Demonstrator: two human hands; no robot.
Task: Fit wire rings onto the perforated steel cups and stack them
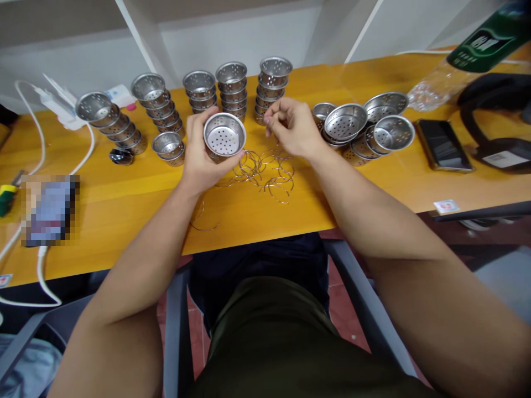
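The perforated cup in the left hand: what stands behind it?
Beyond the perforated cup and left hand stand a cup stack and, right of it, another stack, tops showing. Hand and cup partly hide their bases, which cannot be fully seen.

Looks like office or study corner, partly workshop: yellow wooden desk [124, 207], white partitions [240, 44], grey armchair [176, 331], headphones [508, 157], phone [443, 145] and (more workshop-like) stacks of perforated metal cups [231, 91].

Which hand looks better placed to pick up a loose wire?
Probably the right hand: it is close to the loose wires and grips no cup, while the left hand holds a perforated cup.
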